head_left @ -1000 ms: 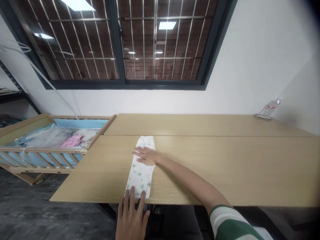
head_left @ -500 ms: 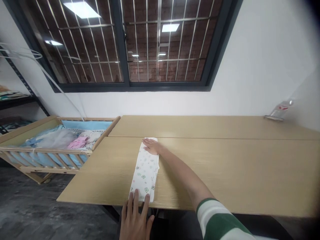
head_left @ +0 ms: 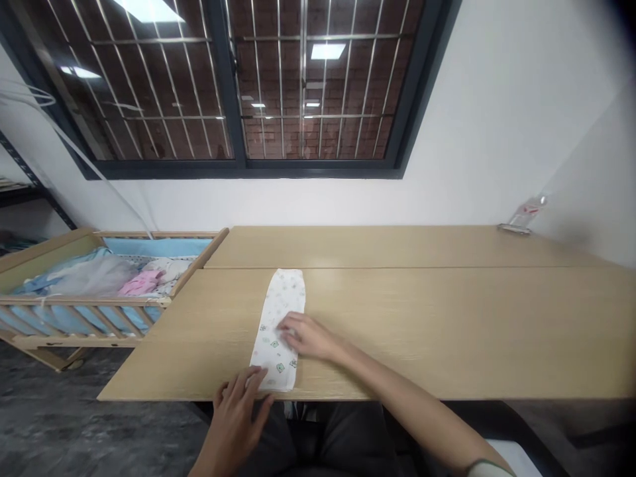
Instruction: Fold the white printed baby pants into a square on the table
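- Table (head_left: 422,318): a pale wood-look top is noted, parted by 1 long seam. Slip is judged possible on this smooth surface if the cloth is pushed from only 1 end.
- Window (head_left: 318,171): 1 dark frame with 2 panes is set above the table; metal bars are seen through the glass.
- Cot (head_left: 89,301): 1 wooden cot with blue lining is placed at the table's left end.
- Cloth (head_left: 273,311): 1 long, narrow white printed cloth is laid on the table, left of centre, with its far end near the seam and its near end just short of the front edge. An overhang could be caused by a pull toward the body; creases could be caused by uneven pressure.
- Left hand (head_left: 236,411): held open, fingers loosely bent, at the cloth's near left corner. Should that corner be dragged, the strip could be skewed.
- Right hand (head_left: 311,336): held over the cloth's right side, fingers curled and blurred. Whether fabric is pinched cannot be told; if it is caught, the long edge could be lifted or puckered.
- Pink fabric (head_left: 142,283): 1 bunched piece is contained in the cot.
- Clear item (head_left: 527,213): located at the table's far right; its kind cannot be confirmed.
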A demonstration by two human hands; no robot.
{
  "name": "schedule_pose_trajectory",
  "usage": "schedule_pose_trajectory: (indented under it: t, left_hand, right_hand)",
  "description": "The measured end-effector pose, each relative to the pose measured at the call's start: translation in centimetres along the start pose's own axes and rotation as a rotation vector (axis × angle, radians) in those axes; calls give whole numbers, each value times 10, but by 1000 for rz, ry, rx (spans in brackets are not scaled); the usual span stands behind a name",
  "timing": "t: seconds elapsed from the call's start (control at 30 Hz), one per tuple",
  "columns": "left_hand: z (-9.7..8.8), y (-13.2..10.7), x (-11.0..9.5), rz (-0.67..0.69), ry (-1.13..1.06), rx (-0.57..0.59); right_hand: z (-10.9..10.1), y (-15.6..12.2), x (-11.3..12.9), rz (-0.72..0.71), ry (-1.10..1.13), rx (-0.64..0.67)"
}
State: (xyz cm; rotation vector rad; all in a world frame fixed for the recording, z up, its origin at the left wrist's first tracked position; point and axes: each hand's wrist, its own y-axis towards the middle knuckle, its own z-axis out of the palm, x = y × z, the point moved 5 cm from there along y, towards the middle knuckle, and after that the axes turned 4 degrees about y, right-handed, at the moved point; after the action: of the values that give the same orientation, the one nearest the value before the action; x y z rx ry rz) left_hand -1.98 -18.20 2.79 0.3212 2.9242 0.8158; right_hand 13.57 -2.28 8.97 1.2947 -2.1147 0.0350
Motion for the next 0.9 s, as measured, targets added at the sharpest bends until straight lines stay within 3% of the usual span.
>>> schedule_pose_trajectory:
  t: [0.2, 0.37, 0.5, 0.7, 0.9]
  left_hand:
    - [-3, -1, 13, 155, -79, 11]
    - [-9, -4, 11, 230, -84, -49]
    - [-17, -4, 4, 347, -126, 3]
    - [-32, 16, -1, 333, -242, -25]
    - [-38, 99, 10, 197, -268, -81]
  right_hand:
    - [15, -66, 48, -84, 7, 159]
    - [27, -95, 57, -94, -148, 38]
    - [28, -104, 68, -92, -180, -30]
    - [-6, -107, 72, 81, -21, -93]
    - [-59, -69, 53, 189, 122, -229]
